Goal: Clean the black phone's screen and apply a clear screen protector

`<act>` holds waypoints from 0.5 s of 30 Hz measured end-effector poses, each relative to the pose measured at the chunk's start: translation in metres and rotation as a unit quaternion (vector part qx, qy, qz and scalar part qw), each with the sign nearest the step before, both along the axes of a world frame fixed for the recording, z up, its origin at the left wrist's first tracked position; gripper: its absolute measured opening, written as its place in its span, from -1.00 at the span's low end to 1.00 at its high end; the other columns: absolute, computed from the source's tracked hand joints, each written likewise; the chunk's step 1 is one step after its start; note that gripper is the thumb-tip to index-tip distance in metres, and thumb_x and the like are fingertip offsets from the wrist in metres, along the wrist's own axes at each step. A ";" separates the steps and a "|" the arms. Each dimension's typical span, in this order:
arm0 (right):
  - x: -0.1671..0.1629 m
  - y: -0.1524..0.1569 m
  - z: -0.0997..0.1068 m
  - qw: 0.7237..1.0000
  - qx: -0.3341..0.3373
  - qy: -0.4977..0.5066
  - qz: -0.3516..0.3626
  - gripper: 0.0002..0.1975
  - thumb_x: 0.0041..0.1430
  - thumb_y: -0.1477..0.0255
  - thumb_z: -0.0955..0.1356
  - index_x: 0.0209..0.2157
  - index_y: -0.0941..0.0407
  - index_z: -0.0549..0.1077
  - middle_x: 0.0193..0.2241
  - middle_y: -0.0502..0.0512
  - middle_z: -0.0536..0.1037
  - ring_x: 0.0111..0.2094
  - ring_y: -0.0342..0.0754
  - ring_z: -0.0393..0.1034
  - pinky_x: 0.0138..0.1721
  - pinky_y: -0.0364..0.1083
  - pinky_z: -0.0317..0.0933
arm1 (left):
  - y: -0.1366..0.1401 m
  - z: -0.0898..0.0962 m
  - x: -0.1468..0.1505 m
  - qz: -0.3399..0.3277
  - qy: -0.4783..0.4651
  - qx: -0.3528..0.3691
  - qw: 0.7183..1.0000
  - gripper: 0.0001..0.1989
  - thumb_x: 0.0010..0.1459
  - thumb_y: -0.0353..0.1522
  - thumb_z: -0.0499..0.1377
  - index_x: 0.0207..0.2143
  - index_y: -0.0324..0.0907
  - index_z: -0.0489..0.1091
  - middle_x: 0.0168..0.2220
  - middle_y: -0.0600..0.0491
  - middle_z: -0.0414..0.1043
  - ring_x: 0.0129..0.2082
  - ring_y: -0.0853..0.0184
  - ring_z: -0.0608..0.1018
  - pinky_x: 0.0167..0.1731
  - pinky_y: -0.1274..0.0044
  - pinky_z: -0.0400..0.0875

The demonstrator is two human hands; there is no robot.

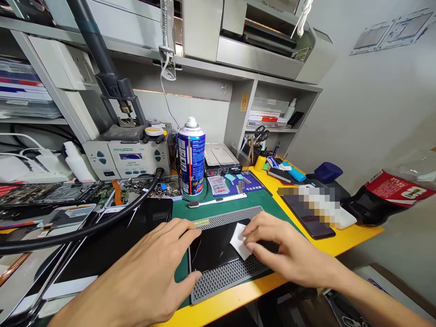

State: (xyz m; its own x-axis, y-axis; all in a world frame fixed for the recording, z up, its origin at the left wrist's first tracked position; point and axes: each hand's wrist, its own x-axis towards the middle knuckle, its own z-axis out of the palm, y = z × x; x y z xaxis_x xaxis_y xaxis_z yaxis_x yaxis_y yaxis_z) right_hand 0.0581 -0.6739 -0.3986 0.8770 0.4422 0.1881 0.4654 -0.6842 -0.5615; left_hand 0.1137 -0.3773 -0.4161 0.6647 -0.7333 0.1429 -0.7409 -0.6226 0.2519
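Observation:
A black phone [214, 247] with cracks in its glass lies face up on a grey honeycomb-textured pad [221, 277], which rests on a green work mat [218, 206]. At the phone's left end is my left hand [150, 268], thumb at the near corner and fingers at the far one, bracing it between them. My right hand [277, 245] pinches a folded white wipe [240, 240] and presses it on the right part of the glass. The phone's right end is partly hidden behind the wipe and that hand.
A blue spray can [191, 156] stands behind the pad, with a brush [218, 200] in front. A thick black hose [102, 227] crosses the left side over black panels. At right lie another phone [306, 213] and a cola bottle [391, 190]. A grey station [126, 154] stands back left.

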 end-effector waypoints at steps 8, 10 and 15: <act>0.001 -0.001 0.017 0.989 -0.124 -0.009 0.084 -0.75 0.24 0.51 0.40 -0.04 0.05 0.54 -0.01 0.14 0.49 0.03 0.05 0.33 0.08 0.02 0.25 | -0.002 0.003 0.001 -0.010 -0.015 -0.030 0.999 -0.51 0.19 -0.18 0.24 0.17 -0.01 0.36 0.16 0.01 0.41 0.14 0.15 0.48 0.17 0.34 0.39; -0.002 0.003 0.010 0.983 -0.154 -0.041 0.086 -0.81 0.28 0.53 0.36 -0.11 0.08 0.56 -0.06 0.16 0.52 -0.03 0.06 0.34 0.02 0.03 0.27 | -0.002 0.002 0.000 -0.015 -0.022 -0.038 0.999 -0.49 0.19 -0.18 0.25 0.19 -0.01 0.35 0.17 0.01 0.41 0.14 0.16 0.47 0.18 0.34 0.39; 0.000 0.006 -0.002 0.998 -0.049 -0.025 0.043 -0.81 0.24 0.59 0.33 -0.22 0.12 0.57 -0.21 0.15 0.57 -0.16 0.02 0.38 -0.09 -0.01 0.28 | -0.005 0.009 -0.003 -0.024 -0.019 -0.067 0.997 -0.53 0.19 -0.22 0.24 0.15 -0.04 0.36 0.17 -0.01 0.40 0.14 0.15 0.46 0.16 0.33 0.40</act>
